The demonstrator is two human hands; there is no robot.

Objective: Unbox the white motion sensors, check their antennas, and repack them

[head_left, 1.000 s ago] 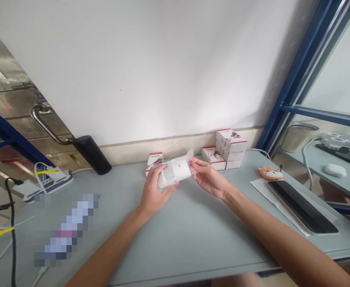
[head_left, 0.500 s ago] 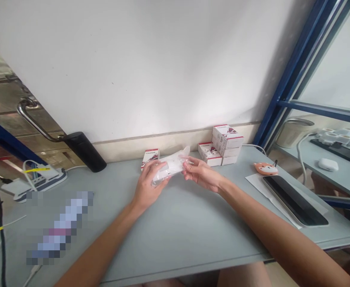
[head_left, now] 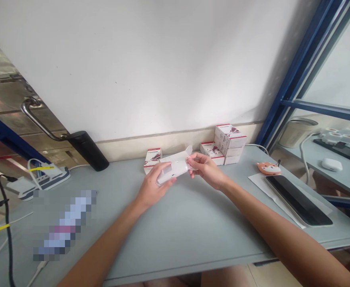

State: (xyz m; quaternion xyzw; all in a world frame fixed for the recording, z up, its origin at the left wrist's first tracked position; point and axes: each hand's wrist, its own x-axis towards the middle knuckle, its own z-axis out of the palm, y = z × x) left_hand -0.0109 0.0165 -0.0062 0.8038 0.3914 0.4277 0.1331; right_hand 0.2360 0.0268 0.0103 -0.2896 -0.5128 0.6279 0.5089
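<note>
My left hand (head_left: 151,187) is closed around the left end of a white block-like item in clear plastic wrapping (head_left: 177,170), held above the desk. A small dark slot shows on the item's near side. At its right end, my right hand (head_left: 207,170) pinches the edge of the wrapping between thumb and fingers. Behind the item rises a pale white flap (head_left: 187,151); whether it is plastic or card I cannot tell. A small red-and-white box (head_left: 153,155) stands just beyond my left hand. Past my right hand is a stack of similar boxes (head_left: 230,139).
On the grey desk (head_left: 175,231), a phone (head_left: 297,199) lies on white paper to the right, beside an orange animal-faced gadget (head_left: 269,168). At left are a black cylinder (head_left: 89,151), a power strip (head_left: 47,183), cables and a blurred-out object (head_left: 65,225). A mirror (head_left: 333,79) stands at right.
The white item has turned slightly, showing its near side more clearly. My right hand has shifted a little along its right end, still pinching the wrapping. The whole view has moved slightly.
</note>
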